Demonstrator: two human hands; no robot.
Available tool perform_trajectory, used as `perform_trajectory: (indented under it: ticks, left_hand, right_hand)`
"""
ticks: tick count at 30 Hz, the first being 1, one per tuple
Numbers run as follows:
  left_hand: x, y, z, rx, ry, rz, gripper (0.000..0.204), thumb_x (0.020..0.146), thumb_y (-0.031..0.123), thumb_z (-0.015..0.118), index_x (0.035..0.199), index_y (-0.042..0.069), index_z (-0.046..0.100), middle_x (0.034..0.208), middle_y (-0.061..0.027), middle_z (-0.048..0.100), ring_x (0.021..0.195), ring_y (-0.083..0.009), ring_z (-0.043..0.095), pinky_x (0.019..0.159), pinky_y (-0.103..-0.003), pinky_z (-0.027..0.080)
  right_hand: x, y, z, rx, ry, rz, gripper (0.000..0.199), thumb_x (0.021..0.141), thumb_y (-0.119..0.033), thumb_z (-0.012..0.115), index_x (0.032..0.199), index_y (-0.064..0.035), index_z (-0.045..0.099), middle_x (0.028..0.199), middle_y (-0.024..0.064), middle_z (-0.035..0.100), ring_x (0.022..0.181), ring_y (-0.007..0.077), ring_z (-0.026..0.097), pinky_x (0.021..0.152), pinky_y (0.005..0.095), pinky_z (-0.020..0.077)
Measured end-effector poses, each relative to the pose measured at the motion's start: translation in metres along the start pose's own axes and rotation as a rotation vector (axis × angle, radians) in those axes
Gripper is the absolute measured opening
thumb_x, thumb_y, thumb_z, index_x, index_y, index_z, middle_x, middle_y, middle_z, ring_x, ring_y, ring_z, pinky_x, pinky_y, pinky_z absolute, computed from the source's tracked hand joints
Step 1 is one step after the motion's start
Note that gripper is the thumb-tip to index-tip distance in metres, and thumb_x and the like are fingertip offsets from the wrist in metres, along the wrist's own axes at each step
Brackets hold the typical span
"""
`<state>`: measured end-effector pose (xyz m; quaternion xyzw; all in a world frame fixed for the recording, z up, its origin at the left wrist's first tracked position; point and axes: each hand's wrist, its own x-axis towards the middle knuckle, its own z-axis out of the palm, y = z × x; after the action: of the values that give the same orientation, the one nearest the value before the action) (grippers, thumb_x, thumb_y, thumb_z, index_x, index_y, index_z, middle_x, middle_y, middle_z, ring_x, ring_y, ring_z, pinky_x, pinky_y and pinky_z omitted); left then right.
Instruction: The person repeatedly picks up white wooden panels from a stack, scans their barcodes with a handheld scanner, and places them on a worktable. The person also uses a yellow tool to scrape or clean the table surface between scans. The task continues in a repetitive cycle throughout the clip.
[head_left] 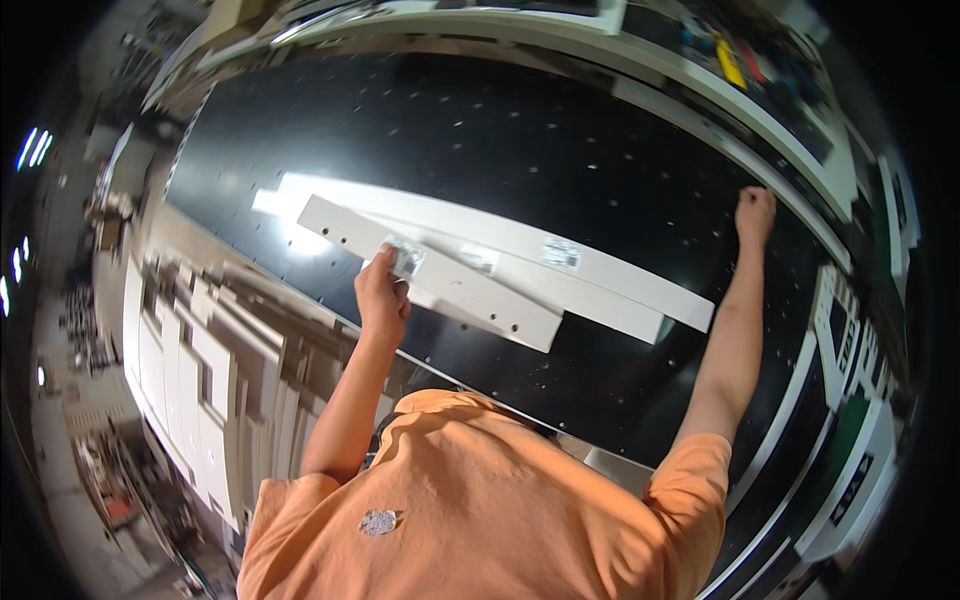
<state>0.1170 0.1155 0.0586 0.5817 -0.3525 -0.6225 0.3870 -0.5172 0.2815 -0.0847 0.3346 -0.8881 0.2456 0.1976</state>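
Note:
My left hand (383, 298) is closed at the near edge of a narrow white board (470, 292), with a finger or thumb against its printed label (406, 257). Paired dark holes show toward both ends of this board. It slants across other long white strips (610, 277), which bear labels too, on a black table (560, 150). Far to the right, my right arm reaches out over the table. My right hand (756, 213) is closed near the rail there, and whatever its curled fingers might hold is hidden.
A stack of white and grey panels (195, 370) stands on the left, beside the table. Pale rails (735, 150) border the far right side. Beyond them lie tools, one with a yellow handle (729, 62). Machine parts with a white cover (850, 490) fill the lower right.

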Motion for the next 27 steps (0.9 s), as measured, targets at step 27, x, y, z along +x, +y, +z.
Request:
perform_trajectory:
  ticks: [27]
  left_hand:
    - [-0.292,-0.075,-0.385,-0.369,0.502,0.358,0.046,0.102,0.043,0.054,0.085,0.001,0.061,0.062,-0.0017,0.053,0.038,-0.0065,0.03,0.032,-0.025,0.026]
  right_hand:
    - [-0.45,-0.525,-0.304,0.995,-1.656,-0.864,0.055,0.082,-0.015,0.073,0.131,-0.0004,0.052,0.11,0.012,0.065,0.087,0.0166,0.063,0.078,0.0312,0.0511]
